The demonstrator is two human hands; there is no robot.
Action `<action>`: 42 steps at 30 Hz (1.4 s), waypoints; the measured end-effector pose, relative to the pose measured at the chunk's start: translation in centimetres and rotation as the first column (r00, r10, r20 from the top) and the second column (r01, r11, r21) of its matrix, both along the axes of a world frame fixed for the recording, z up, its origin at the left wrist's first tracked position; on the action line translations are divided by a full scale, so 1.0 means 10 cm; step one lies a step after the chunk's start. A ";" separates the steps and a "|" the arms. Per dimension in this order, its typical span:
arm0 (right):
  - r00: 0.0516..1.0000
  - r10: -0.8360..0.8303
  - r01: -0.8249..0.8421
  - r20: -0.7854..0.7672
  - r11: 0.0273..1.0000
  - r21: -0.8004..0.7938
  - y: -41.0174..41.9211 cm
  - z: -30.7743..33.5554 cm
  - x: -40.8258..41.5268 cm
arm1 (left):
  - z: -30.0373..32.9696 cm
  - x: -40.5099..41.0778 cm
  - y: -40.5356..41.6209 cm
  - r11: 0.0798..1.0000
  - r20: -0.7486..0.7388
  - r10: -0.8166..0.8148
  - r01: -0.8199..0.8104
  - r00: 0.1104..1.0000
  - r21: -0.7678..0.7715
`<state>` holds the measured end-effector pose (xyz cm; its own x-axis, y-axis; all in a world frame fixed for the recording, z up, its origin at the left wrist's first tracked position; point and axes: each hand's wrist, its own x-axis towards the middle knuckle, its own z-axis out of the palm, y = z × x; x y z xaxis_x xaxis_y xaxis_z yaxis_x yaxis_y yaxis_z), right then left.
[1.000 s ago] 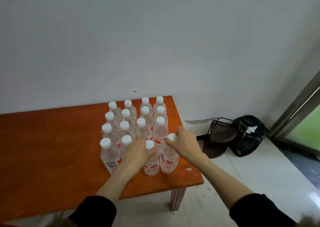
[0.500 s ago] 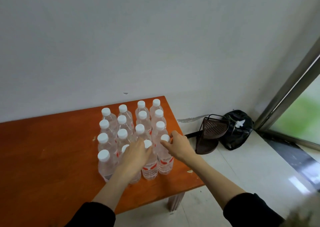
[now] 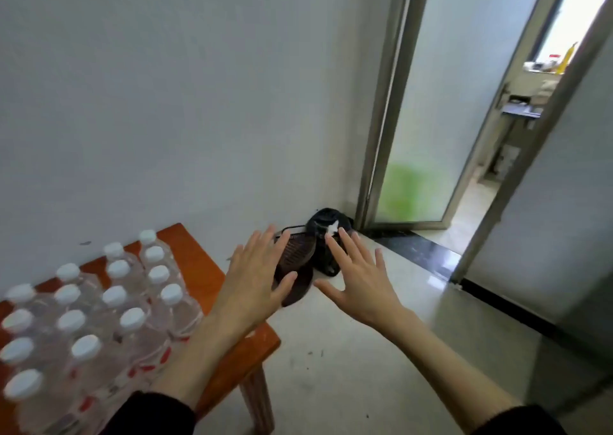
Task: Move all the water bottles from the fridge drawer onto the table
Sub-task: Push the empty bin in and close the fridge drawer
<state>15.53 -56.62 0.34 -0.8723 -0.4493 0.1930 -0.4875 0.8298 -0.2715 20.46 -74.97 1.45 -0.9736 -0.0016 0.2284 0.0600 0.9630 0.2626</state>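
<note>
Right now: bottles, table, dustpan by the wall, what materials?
Water bottles: clear thin plastic, see-through, with matte white caps. Table: looks like wood or veneer, orange-brown, slight sheen. Dustpan: probably dark moulded plastic, ribbed surface; blur leaves it open.

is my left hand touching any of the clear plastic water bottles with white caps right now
Apart. In the head view the left hand, fingers spread, is raised past the orange table's corner, clear of the clear plastic water bottles.

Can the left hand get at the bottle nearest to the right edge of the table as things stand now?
Probably yes. The left hand is open and holds nothing, and it hovers just right of that bottle. Nothing stands between them, and the bottle's right side faces bare table.
</note>
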 end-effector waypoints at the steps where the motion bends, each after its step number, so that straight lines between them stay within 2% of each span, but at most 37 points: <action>1: 0.998 -0.047 0.048 -0.039 0.999 0.025 0.30 0.02 0.06 | 0.01 -0.04 0.24 0.998 -0.004 -0.053 0.053 0.999 -0.031; 6: 0.942 -0.309 0.322 -0.127 0.941 0.100 1.84 0.03 0.62 | -0.10 0.04 1.61 0.958 -0.043 -0.282 0.279 0.958 -0.067; 10: 0.877 -0.470 0.480 -0.095 0.864 0.155 3.05 0.01 1.34 | -0.31 0.34 2.86 0.886 0.006 -0.461 0.461 0.887 -0.043; 17: 0.676 -0.737 0.729 -0.004 0.668 0.151 4.80 -0.04 2.35 | -0.38 0.70 4.86 0.684 0.055 -0.723 0.725 0.689 -0.080; 24: 0.477 -0.874 0.859 0.089 0.485 0.165 6.05 -0.40 2.67 | -0.59 0.71 6.44 0.523 0.109 -0.841 0.848 0.530 -0.089; 28: 0.391 -0.909 0.893 0.145 0.413 0.179 6.67 -0.56 2.65 | -0.80 0.67 7.14 0.484 0.184 -0.851 0.870 0.492 -0.091; 35: 0.316 -0.930 0.904 0.188 0.355 0.239 7.56 -0.80 2.71 | -1.03 0.72 8.05 0.449 0.280 -0.842 0.887 0.462 -0.113; 38: 0.325 -0.928 0.893 0.180 0.364 0.264 7.91 -0.89 2.73 | -1.15 0.73 8.33 0.488 0.316 -0.806 0.864 0.501 -0.126; 42: 0.397 -0.900 0.854 0.182 0.435 0.285 8.29 -1.05 2.78 | -1.37 0.70 8.50 0.556 0.307 -0.755 0.814 0.579 -0.169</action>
<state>43.30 26.31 -10.17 -0.7950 0.5974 -0.1052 0.6063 0.7879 -0.1075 27.41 10.02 -12.20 -0.5749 0.8137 -0.0852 0.8075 0.5811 0.1014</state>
